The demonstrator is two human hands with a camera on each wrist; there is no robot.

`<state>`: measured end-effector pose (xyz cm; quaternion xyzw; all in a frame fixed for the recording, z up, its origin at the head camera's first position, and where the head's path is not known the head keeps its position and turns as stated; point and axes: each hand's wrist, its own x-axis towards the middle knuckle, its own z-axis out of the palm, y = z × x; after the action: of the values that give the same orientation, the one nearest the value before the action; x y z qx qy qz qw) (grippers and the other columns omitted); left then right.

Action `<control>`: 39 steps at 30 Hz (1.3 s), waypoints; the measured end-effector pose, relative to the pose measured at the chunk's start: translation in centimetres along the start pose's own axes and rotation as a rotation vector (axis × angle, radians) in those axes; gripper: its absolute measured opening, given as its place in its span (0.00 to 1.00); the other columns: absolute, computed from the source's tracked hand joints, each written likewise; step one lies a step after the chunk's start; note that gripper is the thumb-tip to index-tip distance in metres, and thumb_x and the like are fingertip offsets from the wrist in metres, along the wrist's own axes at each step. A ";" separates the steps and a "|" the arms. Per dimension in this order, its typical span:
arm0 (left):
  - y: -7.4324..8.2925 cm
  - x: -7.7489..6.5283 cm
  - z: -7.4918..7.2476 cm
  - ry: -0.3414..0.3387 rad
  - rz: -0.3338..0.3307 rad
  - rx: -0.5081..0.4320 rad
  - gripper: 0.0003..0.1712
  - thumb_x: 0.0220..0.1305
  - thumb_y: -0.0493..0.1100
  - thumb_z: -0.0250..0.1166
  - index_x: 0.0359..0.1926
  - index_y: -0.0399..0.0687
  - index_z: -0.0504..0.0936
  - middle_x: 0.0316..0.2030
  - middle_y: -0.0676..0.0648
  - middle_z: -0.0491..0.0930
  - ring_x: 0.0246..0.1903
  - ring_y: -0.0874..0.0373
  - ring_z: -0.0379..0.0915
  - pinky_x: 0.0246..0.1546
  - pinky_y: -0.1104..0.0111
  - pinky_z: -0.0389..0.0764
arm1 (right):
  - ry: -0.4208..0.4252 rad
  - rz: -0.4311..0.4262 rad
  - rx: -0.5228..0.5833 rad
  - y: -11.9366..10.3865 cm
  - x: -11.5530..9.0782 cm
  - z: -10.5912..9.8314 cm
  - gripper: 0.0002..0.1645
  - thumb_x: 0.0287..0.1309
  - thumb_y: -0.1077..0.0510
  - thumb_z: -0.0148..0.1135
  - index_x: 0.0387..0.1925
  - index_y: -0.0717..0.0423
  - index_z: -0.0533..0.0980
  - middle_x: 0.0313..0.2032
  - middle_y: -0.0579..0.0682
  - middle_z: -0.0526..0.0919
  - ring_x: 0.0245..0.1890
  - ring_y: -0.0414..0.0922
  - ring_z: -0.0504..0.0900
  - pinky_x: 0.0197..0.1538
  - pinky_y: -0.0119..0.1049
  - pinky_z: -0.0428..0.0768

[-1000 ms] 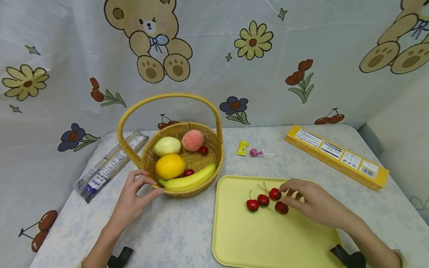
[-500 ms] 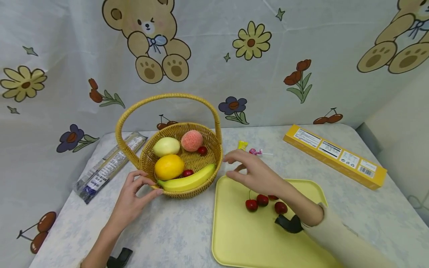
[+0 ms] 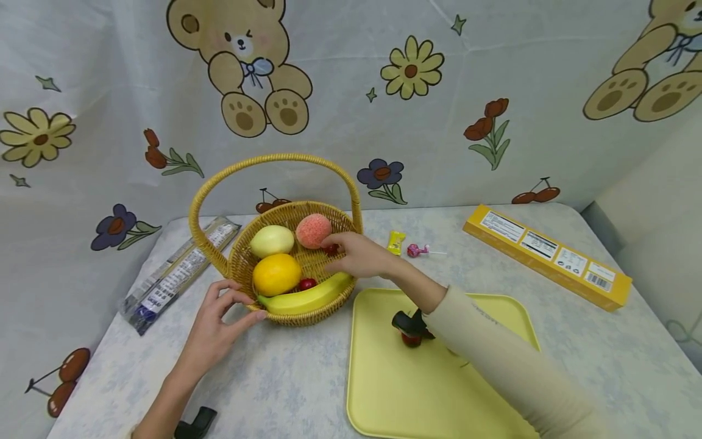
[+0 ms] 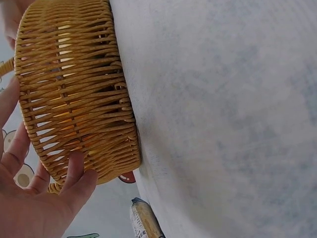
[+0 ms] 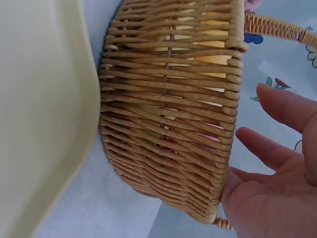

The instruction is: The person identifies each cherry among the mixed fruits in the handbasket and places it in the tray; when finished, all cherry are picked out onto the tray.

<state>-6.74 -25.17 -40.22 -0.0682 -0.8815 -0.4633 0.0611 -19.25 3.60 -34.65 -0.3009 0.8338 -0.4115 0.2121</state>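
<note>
A yellow wicker basket [image 3: 236, 268] holds a banana [image 3: 307, 299], a lemon [image 3: 276, 274], a pale green fruit [image 3: 272, 241], a peach [image 3: 314, 230] and cherries. My left hand [image 3: 211, 332] grips its near-left rim, the thumb against the outer wall in the left wrist view. Over the right rim my right hand [image 3: 364, 255] reaches inside, fingers parted around a cherry [image 3: 331, 250] beside the peach. In the right wrist view the basket wall [image 5: 173, 99] hides that cherry, and the thumb and fingers stand apart. Another cherry [image 3: 307, 284] lies between lemon and banana.
On the yellow tray [image 3: 395, 396] sits a cherry [image 3: 411, 341]; the right sleeve and a black strap hide others. A yellow wrapped candy [image 3: 395, 242] and a lollipop [image 3: 417, 250] lie behind it. A long yellow box [image 3: 548, 256] is at right, a silver packet [image 3: 175, 277] at left.
My right hand has moved left from the cherries on the tray, across the basket's right rim, to the cherry inside. The left hand has stayed on the rim.
</note>
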 end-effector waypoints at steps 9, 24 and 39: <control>0.0 0.0 -0.1 -0.002 0.004 -0.006 0.10 0.59 0.40 0.73 0.36 0.43 0.80 0.55 0.37 0.62 0.57 0.43 0.62 0.61 0.37 0.65 | -0.094 0.039 -0.188 -0.1 3.1 -0.2 0.28 0.63 0.61 0.64 0.62 0.68 0.71 0.59 0.61 0.76 0.57 0.54 0.73 0.62 0.41 0.72; 0.0 0.0 0.0 -0.001 0.010 -0.003 0.10 0.59 0.40 0.74 0.36 0.44 0.80 0.55 0.38 0.63 0.57 0.43 0.63 0.60 0.37 0.66 | -0.131 0.107 -0.211 0.1 4.4 0.4 0.21 0.62 0.63 0.64 0.56 0.66 0.76 0.53 0.56 0.78 0.49 0.49 0.73 0.56 0.37 0.74; 0.1 -0.1 -0.1 0.000 -0.004 0.005 0.10 0.59 0.41 0.74 0.36 0.44 0.81 0.56 0.38 0.62 0.58 0.41 0.62 0.61 0.37 0.65 | -0.225 0.079 -0.334 0.2 5.3 0.8 0.22 0.65 0.66 0.59 0.60 0.65 0.75 0.55 0.57 0.78 0.52 0.48 0.73 0.60 0.37 0.72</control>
<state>-6.61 -25.19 -40.12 -0.0665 -0.8827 -0.4613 0.0603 -22.68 -0.33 -35.88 -0.3431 0.8725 -0.2229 0.2670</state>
